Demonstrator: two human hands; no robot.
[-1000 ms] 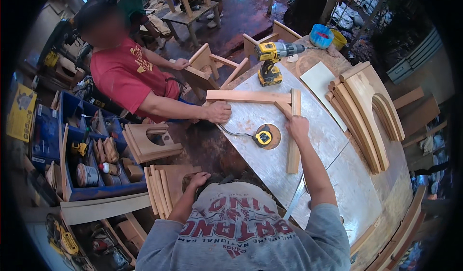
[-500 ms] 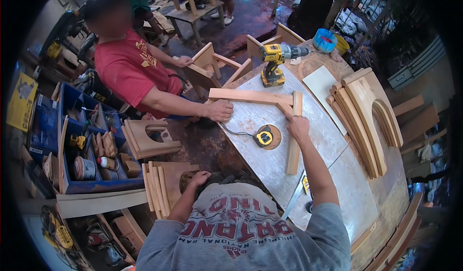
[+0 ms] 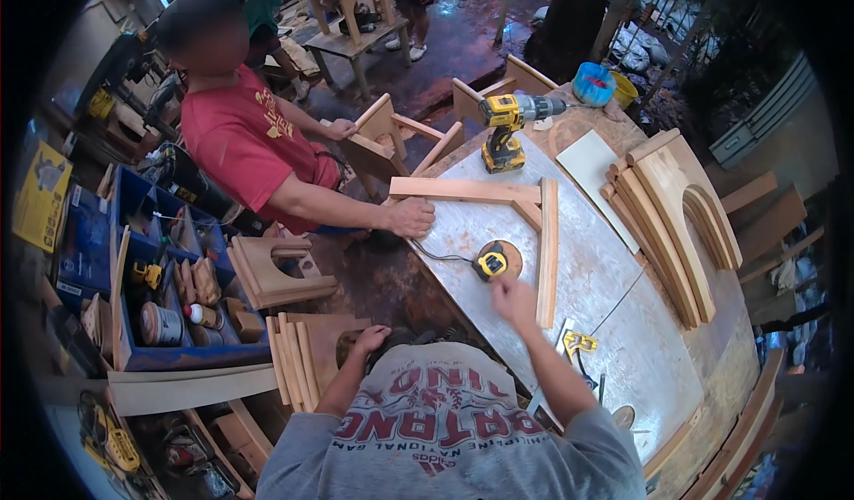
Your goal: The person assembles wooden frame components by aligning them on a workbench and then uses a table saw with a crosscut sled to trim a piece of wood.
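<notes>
On the metal-topped table, two wooden bars, a light brown bar (image 3: 463,189) and a longer upright bar (image 3: 547,251), meet at a corner. A short diagonal brace (image 3: 527,213) spans that corner. My right hand (image 3: 514,302), fingers curled, hovers between the upright bar and a yellow-black tape measure (image 3: 491,262); nothing shows in it. At my waist rests my left hand (image 3: 369,338), its fingers partly hidden. A co-worker's hand (image 3: 412,218) lies by the left end of the light brown bar. A yellow combination square (image 3: 578,343) is near my right forearm.
A cordless drill (image 3: 504,131) stands at the table's far side. Curved wooden panels (image 3: 680,224) are stacked on the right, beside a pale board (image 3: 587,166). Left of me are a blue tool box (image 3: 191,355) and more cut wood (image 3: 289,358). The co-worker in red (image 3: 240,140) stands far left.
My right hand has left the brace at the corner and come back toward me and left, near the tape measure. The co-worker's hand stays by the bar's left end.
</notes>
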